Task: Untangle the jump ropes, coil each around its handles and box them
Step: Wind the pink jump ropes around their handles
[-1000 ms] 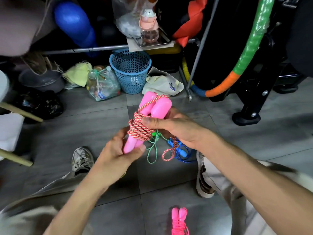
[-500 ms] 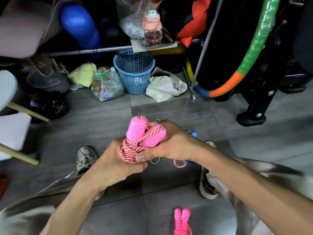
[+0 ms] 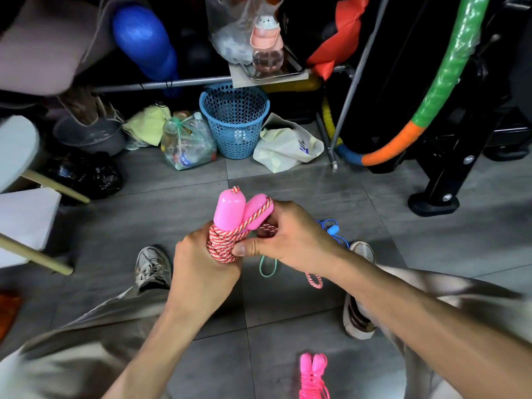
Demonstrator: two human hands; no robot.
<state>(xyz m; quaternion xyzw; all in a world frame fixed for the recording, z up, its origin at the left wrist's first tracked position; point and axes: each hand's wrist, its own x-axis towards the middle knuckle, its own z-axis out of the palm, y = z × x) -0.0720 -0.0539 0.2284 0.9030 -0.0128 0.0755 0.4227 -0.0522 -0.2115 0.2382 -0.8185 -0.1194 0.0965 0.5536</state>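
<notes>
A jump rope with two pink handles (image 3: 231, 210) and a red-and-white cord (image 3: 223, 244) wound round them is held upright above the floor. My left hand (image 3: 201, 269) grips the lower end of the bundle. My right hand (image 3: 290, 240) pinches the coil with its thumb, fingers curled round the cord behind the handles. On the floor behind my hands lie a green-and-white rope loop (image 3: 267, 267), a red-and-white loop (image 3: 313, 280) and a blue rope with a blue handle (image 3: 332, 229). A coiled bright pink rope (image 3: 313, 375) lies near the bottom edge. No box is seen.
A blue mesh basket (image 3: 234, 119), a bag of bottles (image 3: 187, 142) and a white bag (image 3: 285, 146) stand along the far clutter. A black stand's foot (image 3: 434, 203) is at the right, wooden legs (image 3: 34, 254) at the left. My shoes (image 3: 152, 267) flank the ropes.
The bundle has come lower and turned upright. My right hand has shifted from the handle tops down onto the coil, and a turn of cord now crosses the right handle.
</notes>
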